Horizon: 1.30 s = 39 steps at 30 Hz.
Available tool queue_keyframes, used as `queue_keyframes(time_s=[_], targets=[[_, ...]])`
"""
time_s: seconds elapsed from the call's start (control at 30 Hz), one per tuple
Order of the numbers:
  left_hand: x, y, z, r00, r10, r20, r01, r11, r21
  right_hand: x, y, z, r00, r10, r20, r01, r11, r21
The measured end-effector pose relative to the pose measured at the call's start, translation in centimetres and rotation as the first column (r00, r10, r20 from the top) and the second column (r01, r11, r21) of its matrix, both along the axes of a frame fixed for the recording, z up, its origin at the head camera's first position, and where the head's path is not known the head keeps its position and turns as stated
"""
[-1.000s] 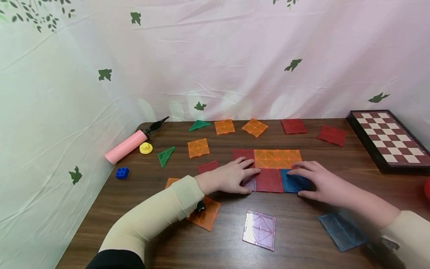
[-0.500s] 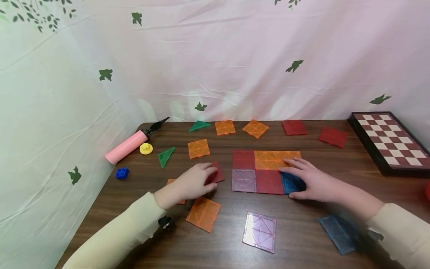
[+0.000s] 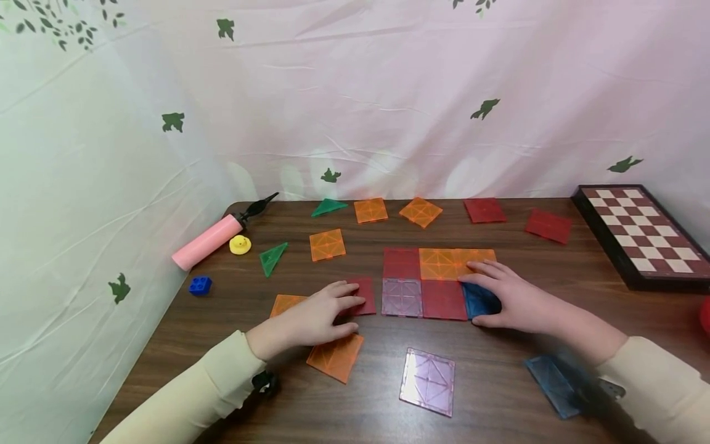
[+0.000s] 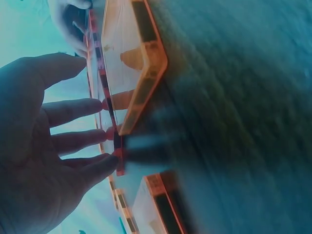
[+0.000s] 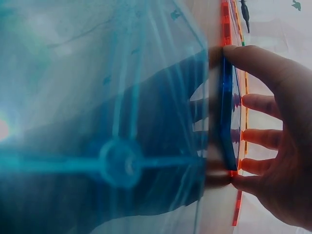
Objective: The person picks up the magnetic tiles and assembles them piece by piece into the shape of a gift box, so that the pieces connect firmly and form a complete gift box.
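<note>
Both hands rest on see-through plastic magnetic tiles. With fingers spread, my left hand (image 3: 313, 316) touches a red tile (image 3: 367, 302), which lies just left of a joined block and apart from it. That block has a red tile (image 3: 401, 264) and orange tiles (image 3: 438, 265) in the back row. Its front row has a purple tile (image 3: 402, 298), a red tile (image 3: 445, 301) and a blue tile (image 3: 474, 300). My right hand (image 3: 521, 301) rests over the blue tile, thumb at its near edge and fingertips at its far side; the hand partly hides it.
Loose tiles lie around: orange (image 3: 336, 357), purple (image 3: 428, 382) and blue (image 3: 554, 385) in front; orange, green and red ones behind. A chessboard (image 3: 646, 228) stands right. A pink pump (image 3: 208, 240), yellow duck (image 3: 240, 245) and blue brick (image 3: 200, 285) lie left.
My left hand has left the block's purple tile and moved left onto the loose red tile, which has turned and slid toward the block. The right hand has shifted slightly left on the blue tile.
</note>
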<state>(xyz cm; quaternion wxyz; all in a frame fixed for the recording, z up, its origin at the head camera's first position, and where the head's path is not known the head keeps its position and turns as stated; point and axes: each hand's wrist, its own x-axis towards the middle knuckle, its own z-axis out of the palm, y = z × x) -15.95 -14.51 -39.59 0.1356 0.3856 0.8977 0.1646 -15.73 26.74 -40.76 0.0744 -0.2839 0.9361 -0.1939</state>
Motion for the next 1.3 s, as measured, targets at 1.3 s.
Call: queue_keyframes(time_s=[1.3], targets=[[-9.0,0.2,-0.5,0.985,0.169,-0.017,-0.17,0.985,-0.025,-0.1,0.0,0.2,1.0,0.001,0.01,-0.001,1.0,0.016]])
